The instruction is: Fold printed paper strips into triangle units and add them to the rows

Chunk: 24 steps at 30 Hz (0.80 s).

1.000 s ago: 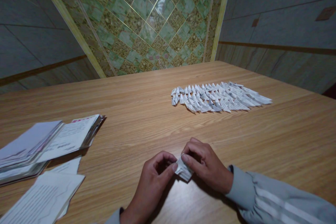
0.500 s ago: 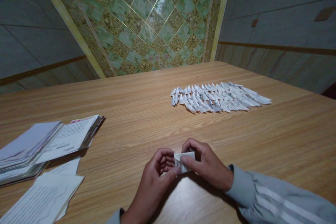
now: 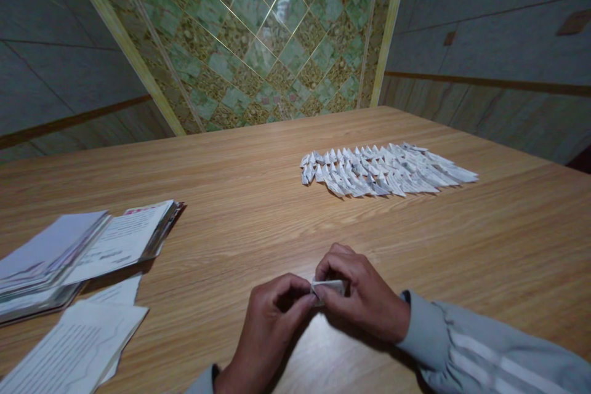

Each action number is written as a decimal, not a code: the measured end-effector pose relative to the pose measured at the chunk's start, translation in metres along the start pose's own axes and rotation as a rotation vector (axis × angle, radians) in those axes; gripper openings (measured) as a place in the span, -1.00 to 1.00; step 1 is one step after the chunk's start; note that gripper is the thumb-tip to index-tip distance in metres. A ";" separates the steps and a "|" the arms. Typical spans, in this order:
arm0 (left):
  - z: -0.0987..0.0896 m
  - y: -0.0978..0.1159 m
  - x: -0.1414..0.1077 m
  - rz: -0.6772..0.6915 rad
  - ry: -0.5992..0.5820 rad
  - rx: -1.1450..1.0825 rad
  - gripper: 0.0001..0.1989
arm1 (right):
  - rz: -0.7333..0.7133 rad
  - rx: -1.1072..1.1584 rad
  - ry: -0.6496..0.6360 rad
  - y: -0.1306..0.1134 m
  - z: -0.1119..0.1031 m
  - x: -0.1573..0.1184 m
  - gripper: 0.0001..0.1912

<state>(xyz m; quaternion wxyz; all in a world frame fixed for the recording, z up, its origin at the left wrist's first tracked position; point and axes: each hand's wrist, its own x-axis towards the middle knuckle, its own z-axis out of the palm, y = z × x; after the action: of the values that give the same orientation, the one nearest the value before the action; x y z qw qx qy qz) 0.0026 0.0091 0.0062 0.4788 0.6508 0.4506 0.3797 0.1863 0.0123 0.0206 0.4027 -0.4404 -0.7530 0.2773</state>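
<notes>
A small folded piece of paper point(image 3: 333, 286), whitish with faint print, is held up between both hands just above the table. My left hand point(image 3: 276, 314) pinches its left end between thumb and fingertips. On the other side, my right hand point(image 3: 362, 295) grips it with the thumb across the front and the fingers behind. Much of the paper is hidden by the fingers. Farther back on the table lie rows of folded paper pieces point(image 3: 378, 171), pointed and overlapping, well apart from both hands.
The wood-grain table point(image 3: 221, 221) reaches to a tiled wall point(image 3: 277, 43). At the left lies a stack of papers and booklets point(image 3: 120, 240). In front of it are loose printed sheets point(image 3: 69, 345), close to the left edge of the view.
The folded paper has tilted, so less of its face shows. My left fingers have closed in to a pinch at its end, and my right fingers have curled further over it.
</notes>
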 end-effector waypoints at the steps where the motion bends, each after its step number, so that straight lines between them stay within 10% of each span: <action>1: 0.000 0.000 0.000 0.003 0.003 0.000 -0.86 | -0.001 0.000 -0.006 0.001 0.000 0.000 -0.86; 24: -0.003 0.000 0.000 0.118 0.089 0.129 -0.85 | -0.088 0.013 -0.076 -0.003 -0.003 0.001 -0.94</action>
<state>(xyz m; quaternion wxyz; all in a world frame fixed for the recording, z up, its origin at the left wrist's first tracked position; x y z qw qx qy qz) 0.0002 0.0100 0.0066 0.3920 0.6882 0.4558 0.4060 0.1874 0.0121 0.0252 0.3887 -0.3934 -0.7845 0.2806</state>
